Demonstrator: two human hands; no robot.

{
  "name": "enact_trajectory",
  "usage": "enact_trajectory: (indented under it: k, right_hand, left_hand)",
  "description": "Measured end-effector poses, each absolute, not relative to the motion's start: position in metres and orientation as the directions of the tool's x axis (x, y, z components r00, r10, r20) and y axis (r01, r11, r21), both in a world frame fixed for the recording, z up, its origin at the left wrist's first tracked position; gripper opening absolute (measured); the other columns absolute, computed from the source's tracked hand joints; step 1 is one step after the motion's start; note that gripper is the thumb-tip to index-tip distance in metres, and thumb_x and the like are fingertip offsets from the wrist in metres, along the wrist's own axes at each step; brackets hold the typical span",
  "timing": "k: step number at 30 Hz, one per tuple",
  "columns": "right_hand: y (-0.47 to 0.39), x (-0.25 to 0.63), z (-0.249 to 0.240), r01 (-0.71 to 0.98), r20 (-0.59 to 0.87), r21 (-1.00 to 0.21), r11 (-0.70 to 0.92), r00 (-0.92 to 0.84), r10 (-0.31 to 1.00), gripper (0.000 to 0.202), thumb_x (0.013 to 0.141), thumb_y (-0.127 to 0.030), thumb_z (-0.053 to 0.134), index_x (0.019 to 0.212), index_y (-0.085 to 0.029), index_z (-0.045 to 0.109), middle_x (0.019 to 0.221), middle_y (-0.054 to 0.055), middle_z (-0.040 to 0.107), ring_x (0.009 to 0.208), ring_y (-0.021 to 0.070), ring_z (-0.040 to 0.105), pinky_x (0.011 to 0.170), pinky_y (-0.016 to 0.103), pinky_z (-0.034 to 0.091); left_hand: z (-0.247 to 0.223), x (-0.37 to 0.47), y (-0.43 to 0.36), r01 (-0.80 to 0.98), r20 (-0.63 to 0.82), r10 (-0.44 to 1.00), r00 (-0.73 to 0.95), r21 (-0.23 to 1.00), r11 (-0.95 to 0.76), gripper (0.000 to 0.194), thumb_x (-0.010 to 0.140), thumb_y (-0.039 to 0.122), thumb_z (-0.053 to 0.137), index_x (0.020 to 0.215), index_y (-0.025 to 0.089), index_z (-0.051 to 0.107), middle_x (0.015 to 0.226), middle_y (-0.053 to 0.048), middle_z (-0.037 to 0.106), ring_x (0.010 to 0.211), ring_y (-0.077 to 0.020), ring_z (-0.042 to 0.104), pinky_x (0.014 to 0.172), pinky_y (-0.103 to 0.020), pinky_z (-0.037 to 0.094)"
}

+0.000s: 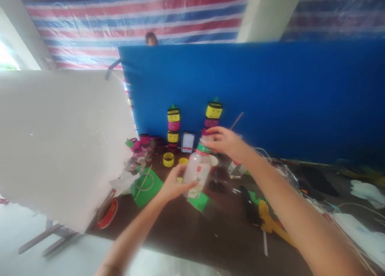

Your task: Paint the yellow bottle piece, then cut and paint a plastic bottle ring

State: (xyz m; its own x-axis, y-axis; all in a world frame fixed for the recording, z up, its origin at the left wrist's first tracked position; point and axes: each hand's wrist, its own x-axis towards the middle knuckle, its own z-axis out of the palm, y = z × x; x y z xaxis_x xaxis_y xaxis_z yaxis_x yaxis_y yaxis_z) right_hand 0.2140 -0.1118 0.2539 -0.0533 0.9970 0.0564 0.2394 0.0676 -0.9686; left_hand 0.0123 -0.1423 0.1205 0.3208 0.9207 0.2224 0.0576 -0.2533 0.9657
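A clear plastic bottle (198, 169) with a green and red band (203, 148) below its neck is held tilted over the table. My left hand (177, 183) wraps around the lower part of its body. At the neck, my right hand (221, 141) closes its fingers around the top; whether a cap is there I cannot make out. Behind the bottle stand two stacks of yellow and magenta rings with drawn faces, a left stack (173, 127) and a right stack (213, 111) partly covered by my right hand. Green sheets (153, 183) lie beside and below the bottle.
A phone (188, 142) leans upright between the stacks. Around it are a yellow ring (168, 159), a red tape roll (107, 214), a yellow-orange glue gun (267, 218) and white scraps (367, 193). A blue panel (255, 87) closes off the back, with a person's head above it.
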Motion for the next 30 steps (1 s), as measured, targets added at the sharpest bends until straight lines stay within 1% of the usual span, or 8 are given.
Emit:
enact_trajectory:
  k: [3,6,8,13,16,19,24,30]
  right_hand:
    - [-0.112,0.208,0.245,0.240,0.156,-0.961,0.135,0.068,0.985,0.061,0.055,-0.042,0.080,0.107,-0.024,0.054,0.106,0.008,0.062,0.089,0.0239,0.065,0.077,0.044,0.056]
    - [-0.124,0.205,0.222,0.160,0.309,-0.947,0.280,0.204,0.929,0.060,0.057,-0.048,0.077,0.106,-0.024,0.054,0.109,0.008,0.061,0.097,0.0236,0.062,0.082,0.042,0.052]
    - [-0.139,0.203,0.197,0.097,0.348,-0.938,0.334,0.285,0.893,0.054,0.062,-0.048,0.074,0.106,-0.025,0.053,0.112,0.007,0.061,0.100,0.0221,0.060,0.087,0.041,0.049]
    - [-0.174,0.186,0.128,-0.061,0.167,-0.973,0.222,0.475,0.864,0.052,0.061,-0.046,0.075,0.102,-0.022,0.053,0.105,0.007,0.062,0.100,0.0216,0.059,0.088,0.038,0.047]
    - [-0.187,0.168,0.101,-0.151,0.036,-0.983,0.103,0.392,0.919,0.048,0.057,-0.047,0.078,0.092,-0.020,0.058,0.094,0.008,0.065,0.089,0.0222,0.061,0.078,0.036,0.050]
    - [-0.194,0.153,0.089,-0.208,-0.045,-0.978,0.019,0.299,0.953,0.043,0.056,-0.047,0.078,0.083,-0.018,0.062,0.083,0.007,0.067,0.075,0.0192,0.062,0.067,0.032,0.050]
    - [-0.195,0.141,0.085,-0.325,-0.161,-0.941,-0.095,0.182,0.970,0.039,0.063,-0.046,0.075,0.084,-0.016,0.065,0.075,0.004,0.067,0.057,0.0096,0.054,0.053,0.022,0.042]
    - [-0.192,0.136,0.090,-0.457,-0.246,-0.872,-0.173,0.103,0.964,0.036,0.061,-0.046,0.077,0.073,-0.013,0.067,0.071,0.005,0.067,0.048,0.0046,0.046,0.047,0.019,0.037]
  left_hand:
    - [0.125,0.010,-0.137,0.019,0.142,0.951,0.275,0.988,-0.153,0.042,0.060,0.034,0.079,0.093,0.015,0.063,0.094,-0.008,0.068,0.088,-0.0215,0.062,0.083,-0.035,0.047]
    - [0.124,0.010,-0.128,-0.142,0.029,0.974,0.226,0.990,0.003,0.043,0.055,0.035,0.082,0.088,0.014,0.065,0.089,-0.008,0.069,0.081,-0.0197,0.064,0.075,-0.029,0.048]
    - [0.121,0.011,-0.122,-0.238,-0.034,0.972,0.232,0.967,0.091,0.044,0.054,0.037,0.082,0.088,0.013,0.067,0.084,-0.007,0.070,0.074,-0.0178,0.064,0.068,-0.027,0.048]
    - [0.105,0.020,-0.112,-0.430,-0.192,0.956,0.222,0.861,0.273,0.048,0.057,0.046,0.078,0.084,0.007,0.069,0.070,-0.008,0.069,0.058,-0.0153,0.062,0.058,-0.026,0.046]
    - [0.094,0.028,-0.110,-0.544,-0.232,0.955,0.183,0.786,0.296,0.052,0.059,0.049,0.076,0.088,0.006,0.069,0.074,-0.010,0.070,0.062,-0.0177,0.064,0.062,-0.028,0.048]
    - [0.088,0.033,-0.112,-0.604,-0.189,0.968,0.166,0.756,0.251,0.050,0.061,0.047,0.076,0.091,0.007,0.068,0.080,-0.010,0.071,0.069,-0.0188,0.065,0.066,-0.028,0.048]
    - [0.092,0.032,-0.118,-0.597,-0.122,0.983,0.137,0.782,0.180,0.039,0.061,0.040,0.077,0.087,0.011,0.069,0.081,-0.007,0.071,0.072,-0.0150,0.064,0.067,-0.023,0.046]
    - [0.094,0.031,-0.119,-0.591,-0.113,0.991,0.077,0.795,0.136,0.037,0.057,0.036,0.079,0.085,0.013,0.069,0.085,-0.007,0.071,0.074,-0.0152,0.064,0.070,-0.023,0.045]
